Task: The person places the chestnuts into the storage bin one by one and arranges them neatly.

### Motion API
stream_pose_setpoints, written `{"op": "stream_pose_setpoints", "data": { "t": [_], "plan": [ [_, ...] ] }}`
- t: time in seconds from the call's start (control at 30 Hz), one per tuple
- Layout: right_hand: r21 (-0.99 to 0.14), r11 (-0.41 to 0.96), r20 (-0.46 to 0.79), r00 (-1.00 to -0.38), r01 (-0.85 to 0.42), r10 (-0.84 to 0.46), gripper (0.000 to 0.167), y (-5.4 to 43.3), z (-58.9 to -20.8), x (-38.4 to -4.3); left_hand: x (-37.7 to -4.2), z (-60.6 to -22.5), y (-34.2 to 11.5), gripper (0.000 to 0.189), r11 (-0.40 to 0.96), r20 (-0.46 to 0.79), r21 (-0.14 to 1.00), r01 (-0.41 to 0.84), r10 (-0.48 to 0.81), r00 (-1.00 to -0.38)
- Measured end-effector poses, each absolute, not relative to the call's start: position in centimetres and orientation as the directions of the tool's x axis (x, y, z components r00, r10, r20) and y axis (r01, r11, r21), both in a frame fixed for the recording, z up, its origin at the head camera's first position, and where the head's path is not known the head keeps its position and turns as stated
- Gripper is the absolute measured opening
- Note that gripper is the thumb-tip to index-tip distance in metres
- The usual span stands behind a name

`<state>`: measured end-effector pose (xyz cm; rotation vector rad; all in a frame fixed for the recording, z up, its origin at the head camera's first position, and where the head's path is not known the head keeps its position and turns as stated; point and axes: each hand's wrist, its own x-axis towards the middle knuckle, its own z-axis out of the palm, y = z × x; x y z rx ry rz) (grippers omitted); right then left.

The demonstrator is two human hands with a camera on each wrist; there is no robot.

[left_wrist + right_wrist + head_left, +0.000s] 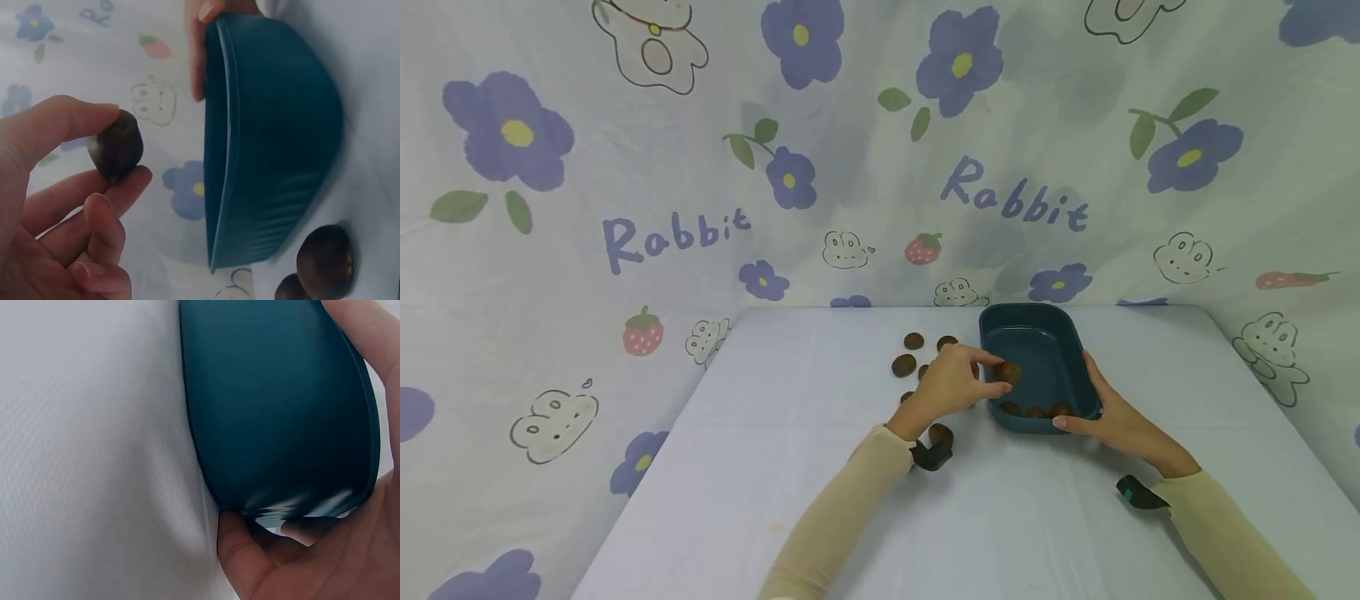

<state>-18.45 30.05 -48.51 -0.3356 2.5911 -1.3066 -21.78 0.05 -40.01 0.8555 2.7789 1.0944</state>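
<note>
My left hand (pixel 950 381) pinches a brown chestnut (pixel 116 145) between thumb and fingertips, with the other fingers loosely bent below it. In the head view this chestnut is over the left side of a dark teal plastic box (pixel 1034 327). At the box's front right corner my right hand (pixel 1112 422) grips the wall, its thumb at the front rim and its fingers along the right side. The right wrist view shows the fingers (pixel 240 550) bent around the box's outside. Some chestnuts (pixel 1036 412) lie inside along the front wall.
Several loose chestnuts (pixel 904 365) lie on the white table (pixel 805 375) to the left of the box, some partly hidden by my left hand. One chestnut (pixel 941 434) sits by the left wrist camera (pixel 932 455). A patterned curtain (pixel 865 167) hangs behind the table.
</note>
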Motion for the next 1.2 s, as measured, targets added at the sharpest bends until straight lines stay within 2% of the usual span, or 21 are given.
{"op": "stream_pose_setpoints", "data": {
  "t": [0.2, 0.5, 0.77, 1.2],
  "plan": [
    [-0.811, 0.577, -0.097, -0.949, -0.099, -0.300, 0.126, 30.0, -48.4, -18.5, -22.4, -40.9, 1.4, 0.040, 0.568, 0.170, 0.668, 0.481, 0.513, -0.842],
    [-0.807, 0.583, -0.103, -0.949, -0.095, -0.297, 0.125, 30.0, -48.3, -18.5, -23.0, -42.2, 3.0, 0.038, 0.572, 0.175, 0.646, 0.505, 0.533, -0.828],
    [-0.817, 0.569, -0.098, -0.949, -0.096, -0.301, 0.125, 30.0, -48.3, -18.4, -23.4, -43.2, 4.3, 0.037, 0.582, 0.121, 0.643, 0.498, 0.565, -0.816],
    [-0.817, 0.568, -0.097, -0.948, -0.098, -0.303, 0.125, 29.8, -48.2, -18.4, -23.9, -44.4, 5.4, 0.036, 0.636, 0.096, 0.521, 0.569, 0.619, -0.779]
  ]
}}
